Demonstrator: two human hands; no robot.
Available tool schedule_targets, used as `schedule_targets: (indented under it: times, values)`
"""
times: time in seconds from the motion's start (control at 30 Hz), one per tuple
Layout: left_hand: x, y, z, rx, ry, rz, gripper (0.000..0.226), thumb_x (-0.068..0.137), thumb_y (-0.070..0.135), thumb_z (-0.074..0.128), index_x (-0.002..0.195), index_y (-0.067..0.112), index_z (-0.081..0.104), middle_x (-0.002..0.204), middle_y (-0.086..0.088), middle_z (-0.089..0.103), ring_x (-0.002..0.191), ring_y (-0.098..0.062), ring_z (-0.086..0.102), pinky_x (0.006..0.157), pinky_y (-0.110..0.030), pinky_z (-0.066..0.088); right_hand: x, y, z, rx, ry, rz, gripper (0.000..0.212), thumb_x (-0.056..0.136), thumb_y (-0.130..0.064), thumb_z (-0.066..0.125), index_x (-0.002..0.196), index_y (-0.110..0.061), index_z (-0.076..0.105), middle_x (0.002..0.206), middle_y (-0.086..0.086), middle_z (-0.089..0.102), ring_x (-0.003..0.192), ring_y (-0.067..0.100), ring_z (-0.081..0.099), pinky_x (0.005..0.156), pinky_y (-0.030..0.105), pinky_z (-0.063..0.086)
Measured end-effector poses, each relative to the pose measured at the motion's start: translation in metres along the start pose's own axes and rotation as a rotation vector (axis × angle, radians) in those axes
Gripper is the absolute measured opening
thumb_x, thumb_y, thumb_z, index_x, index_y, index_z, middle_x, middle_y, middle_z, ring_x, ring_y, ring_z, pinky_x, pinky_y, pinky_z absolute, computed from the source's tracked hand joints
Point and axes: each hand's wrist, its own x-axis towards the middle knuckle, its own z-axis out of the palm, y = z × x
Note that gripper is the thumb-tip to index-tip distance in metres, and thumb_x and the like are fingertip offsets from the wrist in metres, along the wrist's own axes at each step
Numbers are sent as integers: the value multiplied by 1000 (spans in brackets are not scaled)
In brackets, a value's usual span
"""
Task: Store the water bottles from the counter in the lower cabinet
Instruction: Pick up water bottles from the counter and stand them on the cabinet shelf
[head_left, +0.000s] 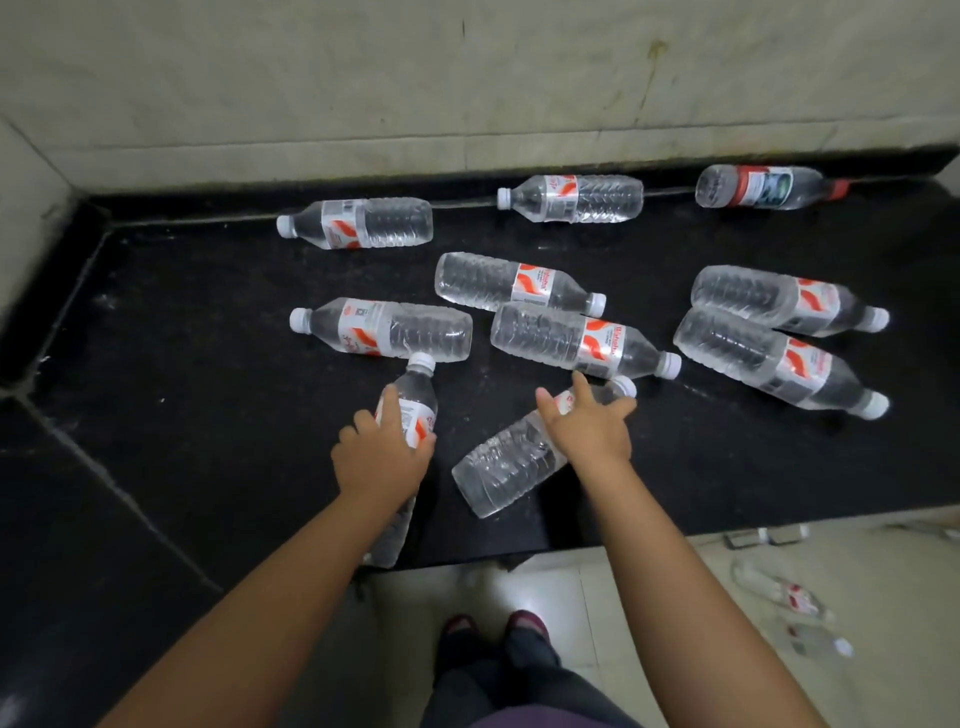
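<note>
Several clear water bottles with white caps and orange-white labels lie on the black counter (208, 364). My left hand (382, 454) grips one bottle (418, 397) round its middle, cap pointing away from me, base over the counter's front edge. My right hand (589, 428) rests with spread fingers on the label end of a second bottle (504, 465), which lies diagonally with its cap to the upper right. Just beyond the hands lie two more bottles (395, 330) (576, 340). The lower cabinet is out of view.
More bottles lie further back (363, 223) (576, 197) and at the right (769, 358); a red-capped bottle (769, 187) sits against the tiled back wall (467, 93). Below the counter edge are my feet (493, 629) and bottles on the floor (795, 597).
</note>
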Motion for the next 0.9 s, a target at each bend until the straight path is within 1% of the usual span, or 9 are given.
schedule_targets:
  times: [0.13, 0.23, 0.3, 0.37, 0.43, 0.5, 0.57, 0.67, 0.9]
  values:
    - [-8, -1, 10, 31, 49, 25, 73, 83, 50, 49, 142, 23, 17, 117, -21, 46, 102, -37, 47, 82, -42, 42, -4, 8, -4, 23, -16, -33, 56, 81, -49, 53, 130, -30, 35, 132, 17, 20, 91, 36, 51, 78, 34, 41]
    - [-8, -8, 15, 62, 14, 23, 74, 82, 52, 50, 142, 30, 13, 117, -22, 47, 103, -37, 47, 84, -43, 41, -14, 24, -8, 40, -106, -91, 46, 77, -37, 58, 119, -28, 42, 124, 16, 28, 82, 31, 45, 80, 31, 38]
    - [-5, -9, 15, 54, -10, 24, 74, 82, 52, 49, 142, 32, 11, 119, -22, 47, 106, -36, 46, 86, -43, 40, -26, 28, -3, -30, -182, -146, 42, 76, -34, 59, 114, -28, 42, 120, 14, 29, 89, 33, 47, 82, 32, 40]
    - [-1, -6, 13, 50, -4, 44, 71, 84, 50, 47, 142, 31, 11, 120, -23, 47, 108, -35, 44, 88, -42, 39, -41, 27, 11, -151, -179, -202, 43, 77, -37, 60, 114, -27, 41, 122, 12, 25, 106, 38, 40, 87, 39, 40]
    - [-1, -6, 9, 47, -10, 41, 70, 86, 49, 46, 143, 30, 9, 122, -23, 46, 109, -35, 43, 90, -41, 38, -60, 25, 29, -286, -75, -285, 49, 79, -38, 63, 119, -27, 37, 130, 13, 22, 114, 37, 32, 87, 43, 41]
    - [-11, -8, 7, 33, -22, 3, 70, 86, 49, 45, 143, 30, 8, 123, -23, 45, 111, -34, 42, 91, -40, 37, -74, 29, 39, -362, 28, -361, 55, 81, -32, 63, 127, -30, 32, 138, 17, 17, 116, 37, 31, 86, 43, 42]
    - [-31, -8, 9, 10, -19, -31, 69, 87, 48, 45, 143, 30, 8, 124, -23, 45, 111, -34, 42, 92, -40, 37, -76, 40, 34, -326, 72, -394, 60, 81, -27, 62, 131, -32, 30, 139, 19, 17, 114, 38, 33, 86, 42, 42]
    - [-68, -8, 12, -50, 23, -66, 67, 88, 45, 45, 143, 29, 10, 121, -23, 47, 111, -35, 42, 92, -41, 37, -75, 60, 22, -177, 90, -509, 56, 79, -24, 63, 129, -27, 37, 134, 21, 24, 111, 39, 35, 87, 42, 42]
    - [-196, -7, 58, -245, 125, -148, 70, 88, 39, 49, 144, 19, 11, 115, -24, 52, 105, -38, 47, 90, -42, 36, -99, 134, 20, -20, -26, -898, 52, 77, -7, 65, 126, -15, 49, 135, 27, 28, 113, 42, 35, 97, 41, 32]
